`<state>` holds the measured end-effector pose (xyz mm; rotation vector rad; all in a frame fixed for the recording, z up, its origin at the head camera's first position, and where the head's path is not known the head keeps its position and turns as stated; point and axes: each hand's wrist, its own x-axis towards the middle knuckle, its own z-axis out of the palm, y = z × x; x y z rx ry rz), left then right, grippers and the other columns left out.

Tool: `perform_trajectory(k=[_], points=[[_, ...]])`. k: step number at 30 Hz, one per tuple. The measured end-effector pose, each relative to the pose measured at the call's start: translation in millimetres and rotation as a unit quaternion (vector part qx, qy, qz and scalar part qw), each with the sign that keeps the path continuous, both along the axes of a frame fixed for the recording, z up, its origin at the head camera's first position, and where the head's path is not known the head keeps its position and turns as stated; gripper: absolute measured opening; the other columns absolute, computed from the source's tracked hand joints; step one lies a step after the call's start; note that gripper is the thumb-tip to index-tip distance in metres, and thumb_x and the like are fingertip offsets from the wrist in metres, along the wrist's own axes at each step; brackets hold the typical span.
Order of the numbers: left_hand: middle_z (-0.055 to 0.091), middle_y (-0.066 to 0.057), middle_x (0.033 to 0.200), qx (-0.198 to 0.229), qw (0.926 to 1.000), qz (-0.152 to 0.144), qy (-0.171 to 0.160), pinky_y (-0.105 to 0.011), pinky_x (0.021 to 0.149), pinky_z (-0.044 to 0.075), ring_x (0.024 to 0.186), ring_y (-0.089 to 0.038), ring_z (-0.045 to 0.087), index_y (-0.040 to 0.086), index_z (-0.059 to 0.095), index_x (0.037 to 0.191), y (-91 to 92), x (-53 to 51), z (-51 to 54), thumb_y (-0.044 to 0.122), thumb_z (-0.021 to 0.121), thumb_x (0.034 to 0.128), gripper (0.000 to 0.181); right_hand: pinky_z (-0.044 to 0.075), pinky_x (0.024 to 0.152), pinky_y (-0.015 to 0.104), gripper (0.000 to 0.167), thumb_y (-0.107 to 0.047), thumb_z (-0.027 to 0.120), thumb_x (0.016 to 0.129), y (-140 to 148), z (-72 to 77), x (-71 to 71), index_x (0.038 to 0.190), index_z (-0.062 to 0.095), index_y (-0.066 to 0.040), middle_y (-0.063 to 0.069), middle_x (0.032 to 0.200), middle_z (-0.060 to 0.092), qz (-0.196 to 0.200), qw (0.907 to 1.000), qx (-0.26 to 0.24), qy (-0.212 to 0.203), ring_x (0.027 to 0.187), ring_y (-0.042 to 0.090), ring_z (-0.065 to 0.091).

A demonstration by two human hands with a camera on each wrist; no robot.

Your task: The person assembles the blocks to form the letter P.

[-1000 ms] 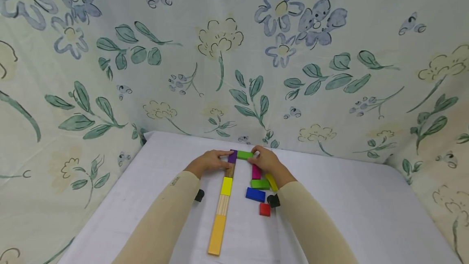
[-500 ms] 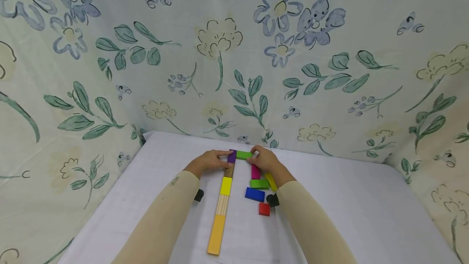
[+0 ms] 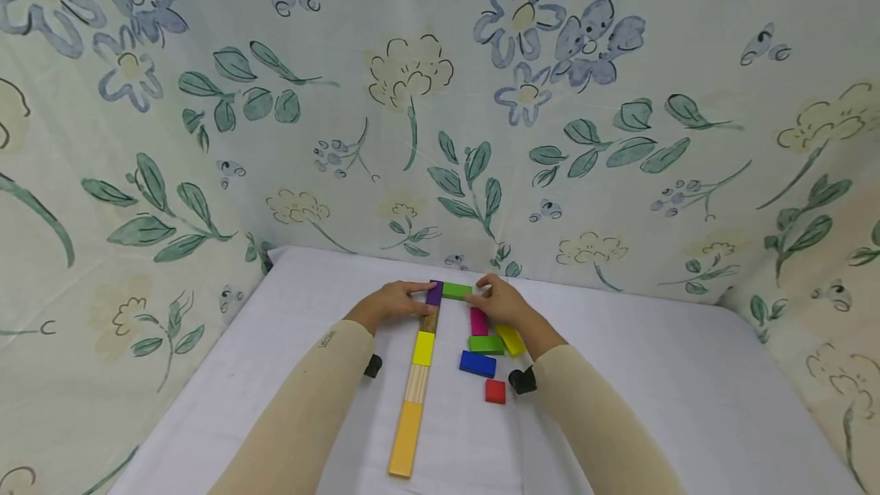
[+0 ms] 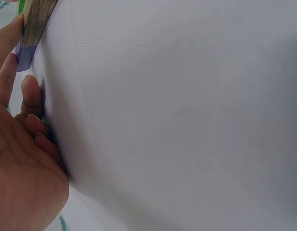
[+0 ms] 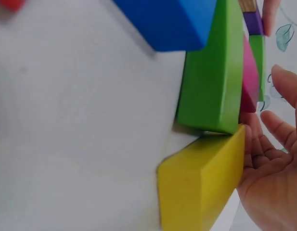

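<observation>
My left hand (image 3: 395, 302) lies along the upper left of a block row, index finger reaching the purple block (image 3: 435, 295) and thumb touching the brown wooden block (image 3: 429, 321). In the left wrist view its other fingers (image 4: 36, 127) are bent beside the wooden block (image 4: 36, 21). A green block (image 3: 457, 292) stretches right from the purple one. Beside its right end my right hand (image 3: 505, 308) has thumb and index parted; the right wrist view shows the hand (image 5: 273, 178) near that green block (image 5: 257, 62), gripping nothing. Below it stands the magenta block (image 3: 478, 321).
Below the wooden block the row continues with a yellow block (image 3: 423, 348), a striped block (image 3: 416, 383) and an orange block (image 3: 406, 440). On the right lie another green block (image 3: 486, 345), a yellow block (image 3: 510, 340), a blue block (image 3: 477, 363) and a red block (image 3: 495, 391).
My right hand and forearm have shifted slightly right, and the yellow block beside the wrist shows more. My left hand has stayed in place.
</observation>
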<state>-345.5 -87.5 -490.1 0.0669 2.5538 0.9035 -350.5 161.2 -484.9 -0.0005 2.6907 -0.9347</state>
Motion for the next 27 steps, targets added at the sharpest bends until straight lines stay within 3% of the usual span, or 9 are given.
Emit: perform_trajectory(k=[4, 7, 14, 19, 27], points=[[0.045, -0.008, 0.161, -0.004, 1.0000, 0.003, 0.002, -0.065, 0.120, 0.032, 0.149, -0.037, 0.039, 0.055, 0.048, 0.146, 0.5, 0.6, 0.7, 0.057, 0.073, 0.0875, 0.064, 0.057, 0.097, 0.042, 0.052, -0.045, 0.071, 0.094, 4.3, 3.8, 10.6, 0.134, 0.054, -0.018, 0.013, 0.131, 0.063, -0.008, 0.9995, -0.029, -0.006, 0.109, 0.028, 0.061], [0.046, -0.008, 0.160, -0.005, 1.0000, 0.004, 0.006, -0.064, 0.121, 0.032, 0.149, -0.036, 0.039, 0.054, 0.048, 0.146, 0.7, 1.5, 1.4, 0.057, 0.073, 0.0881, 0.063, 0.058, 0.091, 0.038, 0.047, -0.044, 0.074, 0.092, 7.6, 6.1, 20.1, 0.126, 0.057, -0.016, 0.011, 0.123, 0.065, -0.013, 0.9996, -0.021, 0.010, 0.104, 0.026, 0.061], [0.044, -0.007, 0.162, -0.002, 1.0000, 0.001, 0.005, -0.064, 0.121, 0.031, 0.150, -0.036, 0.038, 0.053, 0.049, 0.146, 0.3, 1.1, 1.6, 0.056, 0.073, 0.0882, 0.062, 0.050, 0.060, 0.025, 0.039, -0.048, 0.078, 0.087, 5.8, 13.1, 41.6, 0.098, 0.065, -0.013, 0.005, 0.085, 0.064, -0.001, 0.9967, 0.073, 0.036, 0.078, 0.020, 0.058], [0.044, -0.006, 0.162, -0.002, 1.0000, 0.004, 0.007, -0.065, 0.121, 0.031, 0.150, -0.036, 0.038, 0.055, 0.049, 0.144, 0.0, -0.3, 0.3, 0.057, 0.074, 0.0876, 0.062, 0.046, 0.057, 0.026, 0.046, -0.058, 0.076, 0.084, 1.5, 11.0, 52.4, 0.091, 0.065, -0.013, 0.003, 0.072, 0.063, 0.011, 0.9854, 0.162, 0.051, 0.071, 0.018, 0.058], [0.045, -0.009, 0.161, 0.002, 1.0000, -0.003, 0.004, -0.064, 0.121, 0.032, 0.149, -0.037, 0.039, 0.053, 0.049, 0.146, -0.1, -0.3, 0.0, 0.056, 0.074, 0.0876, 0.063, 0.048, 0.061, 0.027, 0.038, -0.051, 0.077, 0.086, -1.3, 7.6, 60.3, 0.091, 0.069, -0.014, 0.002, 0.073, 0.063, 0.026, 0.9839, 0.167, 0.059, 0.076, 0.019, 0.057]])
